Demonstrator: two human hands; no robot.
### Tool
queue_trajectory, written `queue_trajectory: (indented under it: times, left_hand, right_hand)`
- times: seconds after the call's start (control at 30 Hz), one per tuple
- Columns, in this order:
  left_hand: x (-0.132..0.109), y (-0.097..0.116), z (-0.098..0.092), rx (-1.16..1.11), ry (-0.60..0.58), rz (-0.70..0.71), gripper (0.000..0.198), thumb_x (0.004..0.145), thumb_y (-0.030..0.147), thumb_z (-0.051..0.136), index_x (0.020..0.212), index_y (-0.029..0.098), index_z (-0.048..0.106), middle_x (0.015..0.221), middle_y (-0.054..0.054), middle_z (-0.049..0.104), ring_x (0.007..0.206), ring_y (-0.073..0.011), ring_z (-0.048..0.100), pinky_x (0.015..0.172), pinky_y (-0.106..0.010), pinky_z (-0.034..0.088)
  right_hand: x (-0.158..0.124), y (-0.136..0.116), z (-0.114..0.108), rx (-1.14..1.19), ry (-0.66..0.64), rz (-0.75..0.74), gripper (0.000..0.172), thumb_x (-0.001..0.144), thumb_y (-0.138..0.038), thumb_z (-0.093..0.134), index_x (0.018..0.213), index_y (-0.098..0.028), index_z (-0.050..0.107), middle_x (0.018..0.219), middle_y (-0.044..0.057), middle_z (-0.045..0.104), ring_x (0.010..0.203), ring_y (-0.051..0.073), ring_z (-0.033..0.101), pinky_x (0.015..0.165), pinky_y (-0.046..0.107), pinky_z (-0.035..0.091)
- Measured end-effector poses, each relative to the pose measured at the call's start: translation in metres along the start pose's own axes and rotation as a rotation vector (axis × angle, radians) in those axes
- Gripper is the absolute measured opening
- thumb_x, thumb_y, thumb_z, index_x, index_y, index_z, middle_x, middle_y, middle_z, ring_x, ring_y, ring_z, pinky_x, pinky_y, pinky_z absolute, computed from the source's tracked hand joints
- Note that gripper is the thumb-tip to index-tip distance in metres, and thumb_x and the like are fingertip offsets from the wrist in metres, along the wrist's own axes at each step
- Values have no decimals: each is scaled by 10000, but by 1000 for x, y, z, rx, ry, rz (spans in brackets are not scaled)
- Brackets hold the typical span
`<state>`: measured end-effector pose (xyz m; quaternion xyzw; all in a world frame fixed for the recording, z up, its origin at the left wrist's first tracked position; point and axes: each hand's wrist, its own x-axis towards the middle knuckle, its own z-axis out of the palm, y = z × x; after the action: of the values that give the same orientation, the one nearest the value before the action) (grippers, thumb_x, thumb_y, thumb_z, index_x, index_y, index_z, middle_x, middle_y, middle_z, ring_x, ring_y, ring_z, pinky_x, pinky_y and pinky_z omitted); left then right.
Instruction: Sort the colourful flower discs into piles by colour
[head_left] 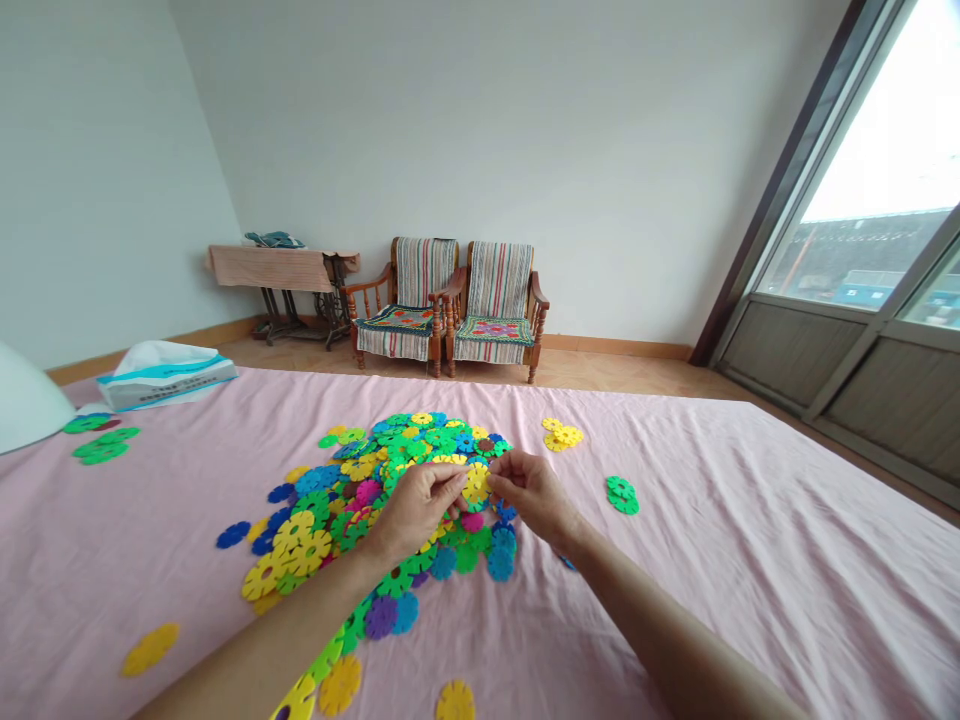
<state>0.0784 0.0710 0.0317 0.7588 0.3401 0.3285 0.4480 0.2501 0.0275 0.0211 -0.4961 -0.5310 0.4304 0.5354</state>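
Note:
My left hand (421, 508) and my right hand (537, 492) meet in front of me over a heap of plastic discs. Between their pinched fingertips is a yellow notched plastic disc (477, 482), gripped from both sides. Whether a second piece is joined to it, I cannot tell. Below and to the left spreads the heap of notched discs (319, 508) in green, blue, yellow, purple and pink. My left forearm hides part of it. A purple disc (381, 617) and a blue disc (406, 612) lie at its near edge.
A pink sheet (720, 560) covers the surface. Small disc groups include yellow ones (564, 437), green ones (622, 494) and others (106, 446) at left. A tissue pack (166, 377) sits far left, beside a white rounded object (26, 400). Two wooden armchairs (497, 335) stand beyond.

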Motion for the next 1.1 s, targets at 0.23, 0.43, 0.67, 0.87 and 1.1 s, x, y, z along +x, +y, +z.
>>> queue_trajectory:
  times: [0.23, 0.43, 0.67, 0.87, 1.1]
  left_hand:
    - [0, 2, 0, 8, 0, -14, 266, 779, 368, 557, 764, 126, 668, 632, 4, 600, 519, -116, 522, 485, -214, 403]
    - [0, -1, 2, 14, 75, -9, 192, 731, 305, 545, 660, 140, 614, 538, 36, 531, 518, -108, 501, 505, -204, 388]
    - [-2, -3, 4, -47, 33, -32, 175, 709, 272, 523, 661, 146, 634, 517, 35, 553, 484, -105, 508, 468, -194, 383]
    - [-1, -7, 4, -66, -19, -27, 325, 675, 167, 430, 833, 147, 714, 577, 7, 652, 528, -122, 571, 533, -220, 457]
    - [-7, -13, 5, 48, 114, 22, 317, 743, 184, 452, 929, 137, 704, 859, -54, 721, 606, -139, 647, 525, -241, 510]
  right_hand:
    - [-1, -1, 2, 5, -16, -23, 126, 681, -284, 617, 684, -196, 526, 569, -43, 533, 510, 100, 517, 488, 224, 371]
    - [-3, 1, 10, 0, -3, -56, 96, 683, -247, 615, 680, -199, 532, 568, -42, 531, 522, 104, 517, 495, 227, 378]
    - [-4, -1, 9, 25, -24, -58, 106, 690, -267, 624, 691, -206, 537, 570, -41, 539, 518, 101, 508, 498, 228, 392]
    - [0, -5, 3, 40, -7, -32, 118, 674, -286, 635, 688, -205, 550, 578, -35, 557, 513, 106, 531, 488, 230, 402]
    - [24, 13, -62, -33, 468, 112, 102, 592, -215, 665, 580, -185, 568, 499, 5, 588, 478, 132, 575, 423, 219, 404]
